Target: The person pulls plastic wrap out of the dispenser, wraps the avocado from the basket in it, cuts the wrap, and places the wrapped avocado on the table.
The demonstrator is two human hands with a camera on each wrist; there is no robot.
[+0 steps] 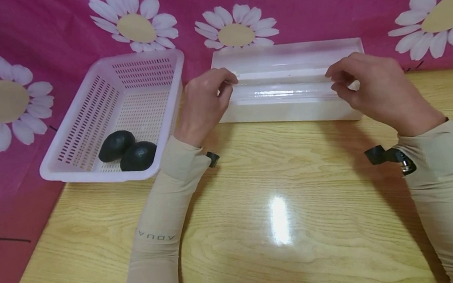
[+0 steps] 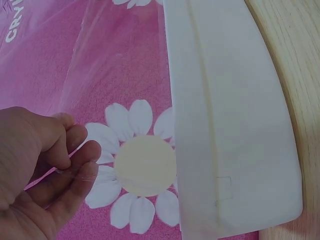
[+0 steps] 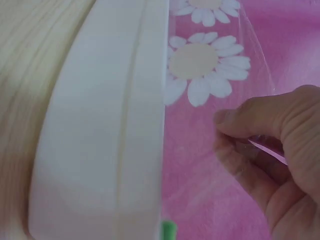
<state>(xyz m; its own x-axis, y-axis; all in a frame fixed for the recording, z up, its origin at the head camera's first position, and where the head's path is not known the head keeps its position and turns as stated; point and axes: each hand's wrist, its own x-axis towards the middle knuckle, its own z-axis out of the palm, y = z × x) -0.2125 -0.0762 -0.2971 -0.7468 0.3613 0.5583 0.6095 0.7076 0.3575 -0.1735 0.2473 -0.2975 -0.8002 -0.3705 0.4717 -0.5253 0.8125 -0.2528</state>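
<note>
A long white cling film dispenser stands at the back of the table. Clear cling film stretches above it between both hands. My left hand pinches the film's left corner between thumb and fingers; the left wrist view shows the transparent sheet running up from that pinch. At the other corner, my right hand pinches the film, and in the right wrist view its thumb and forefinger meet on the sheet's edge. The dispenser's curved white side is beside the right hand there.
Left of the dispenser sits a white perforated plastic basket with two dark avocados in its near end. A pink daisy-patterned cloth hangs behind. The wooden tabletop extends in front. A small green piece shows at the dispenser's edge.
</note>
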